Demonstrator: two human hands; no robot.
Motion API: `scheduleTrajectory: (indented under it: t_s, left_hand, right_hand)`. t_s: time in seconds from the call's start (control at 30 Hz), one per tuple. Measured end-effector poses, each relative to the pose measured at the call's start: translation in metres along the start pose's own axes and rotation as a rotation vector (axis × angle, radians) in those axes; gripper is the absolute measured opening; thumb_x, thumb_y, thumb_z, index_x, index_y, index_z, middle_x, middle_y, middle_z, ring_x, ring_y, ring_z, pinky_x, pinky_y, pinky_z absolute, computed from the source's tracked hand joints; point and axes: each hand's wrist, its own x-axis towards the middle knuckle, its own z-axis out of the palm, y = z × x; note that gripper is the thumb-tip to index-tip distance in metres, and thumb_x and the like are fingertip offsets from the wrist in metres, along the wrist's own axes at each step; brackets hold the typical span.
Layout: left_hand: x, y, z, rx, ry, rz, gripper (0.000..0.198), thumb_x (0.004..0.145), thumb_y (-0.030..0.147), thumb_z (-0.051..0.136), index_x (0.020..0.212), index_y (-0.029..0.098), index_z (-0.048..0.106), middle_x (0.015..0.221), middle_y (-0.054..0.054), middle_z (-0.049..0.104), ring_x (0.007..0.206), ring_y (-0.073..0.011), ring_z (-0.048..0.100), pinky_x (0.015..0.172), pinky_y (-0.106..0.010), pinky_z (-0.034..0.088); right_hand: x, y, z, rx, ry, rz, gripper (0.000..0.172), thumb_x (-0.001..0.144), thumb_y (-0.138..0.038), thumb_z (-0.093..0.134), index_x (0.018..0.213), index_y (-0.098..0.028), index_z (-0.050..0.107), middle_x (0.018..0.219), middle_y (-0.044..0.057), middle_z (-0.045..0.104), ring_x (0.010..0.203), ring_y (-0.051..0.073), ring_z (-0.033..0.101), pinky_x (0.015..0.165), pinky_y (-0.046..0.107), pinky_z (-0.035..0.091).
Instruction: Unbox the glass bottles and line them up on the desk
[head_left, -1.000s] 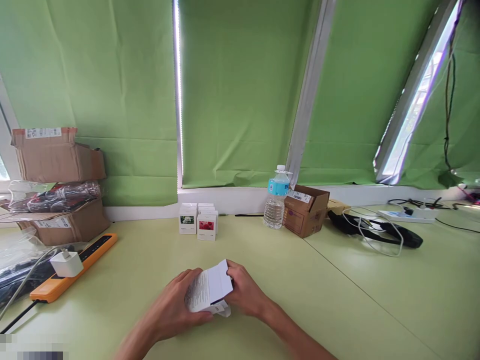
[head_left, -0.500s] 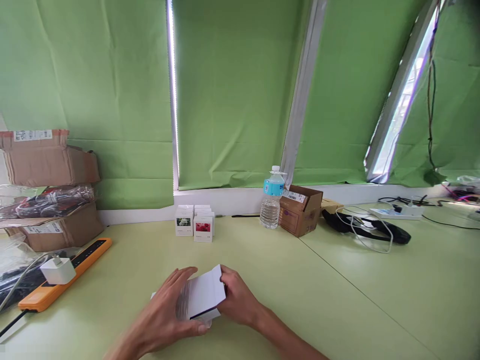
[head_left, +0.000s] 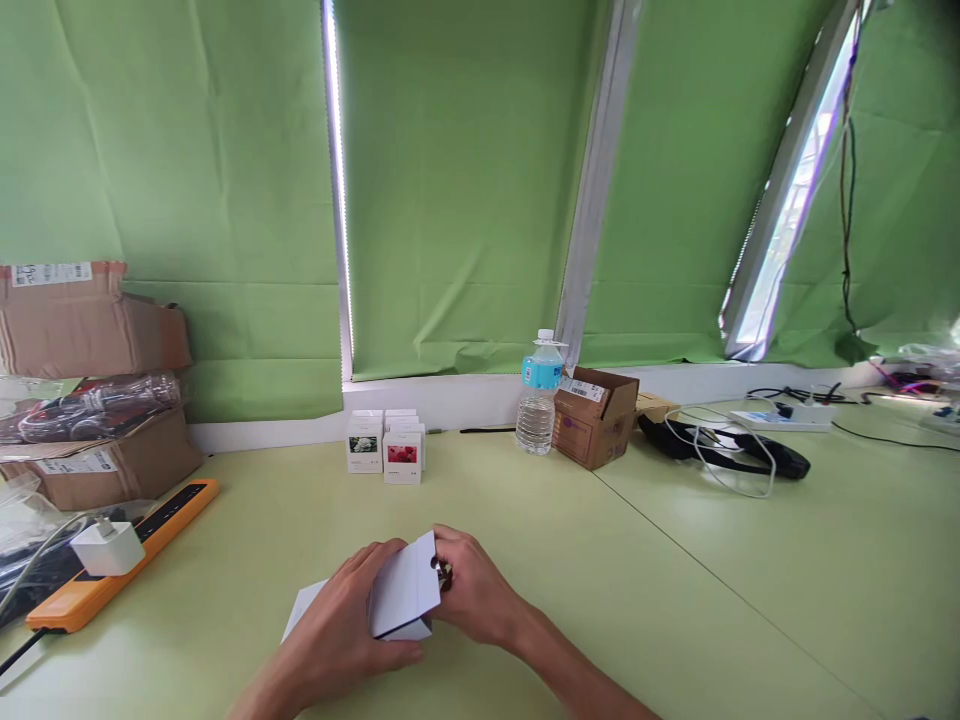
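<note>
Near the table's front, my left hand [head_left: 346, 620] is wrapped around a small white cardboard box [head_left: 405, 592], thumb below and fingers above. The box lies tilted, its end flap raised toward the right. At that end my right hand [head_left: 476, 590] is closed, with a small dark, shiny object [head_left: 444, 574] showing between its fingers and the box. What the object is, I cannot tell. Another flat white piece [head_left: 304, 602] sticks out from behind my left hand; whether it belongs to the box is hidden.
Several small white boxes with flower pictures [head_left: 403, 463] stand at the back. Right of them are a water bottle [head_left: 537, 400], a brown carton [head_left: 596, 420] and a black strap-like device with a white cable [head_left: 720, 445]. An orange power strip [head_left: 176, 520] and stacked cartons [head_left: 97, 330] sit left.
My right hand has shifted slightly at the box's end, and the dark shiny object now shows there. The box has turned a little, and more of the white piece behind my left hand shows.
</note>
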Motion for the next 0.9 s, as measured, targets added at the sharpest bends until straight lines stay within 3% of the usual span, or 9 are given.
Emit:
scheduleTrajectory:
  t_s: [0.37,0.5,0.7,0.9]
  left_hand:
    - [0.003,-0.006,-0.006,0.021,0.017,-0.011,0.082,0.058,0.037,0.079,0.131,0.029,0.043,0.127,-0.003,0.056,0.114,-0.0267,0.052,0.093,-0.031,0.042]
    - [0.002,-0.016,-0.007,0.055,0.026,-0.022,0.083,0.057,0.039,0.080,0.131,0.027,0.044,0.128,-0.005,0.055,0.116,-0.0274,0.050,0.095,-0.032,0.041]
    - [0.003,-0.029,-0.011,0.095,0.037,-0.055,0.088,0.056,0.044,0.081,0.134,0.026,0.043,0.134,-0.005,0.052,0.121,-0.0269,0.047,0.100,-0.034,0.036]
    - [0.002,-0.033,-0.010,0.229,0.067,-0.076,0.075,0.062,0.041,0.076,0.129,0.027,0.048,0.126,-0.006,0.057,0.113,-0.0270,0.052,0.094,-0.036,0.039]
  right_hand:
    - [-0.002,0.000,-0.011,0.224,-0.054,0.161,0.010,0.067,-0.017,0.063,0.077,-0.018,0.064,0.085,0.000,0.047,0.069,0.013,0.053,0.043,0.017,0.046]
    - [-0.002,0.001,-0.011,0.281,-0.036,0.197,0.006,0.069,-0.016,0.061,0.075,-0.017,0.062,0.085,0.000,0.046,0.064,0.011,0.054,0.046,0.020,0.052]
    - [0.000,0.003,-0.020,0.185,0.038,0.177,0.005,0.074,-0.021,0.063,0.073,-0.017,0.062,0.080,-0.002,0.048,0.060,0.010,0.056,0.051,0.020,0.050]
    - [0.002,0.008,-0.026,0.049,0.071,0.179,0.007,0.076,-0.022,0.060,0.070,-0.017,0.059,0.078,-0.001,0.050,0.059,0.010,0.055,0.054,0.021,0.047]
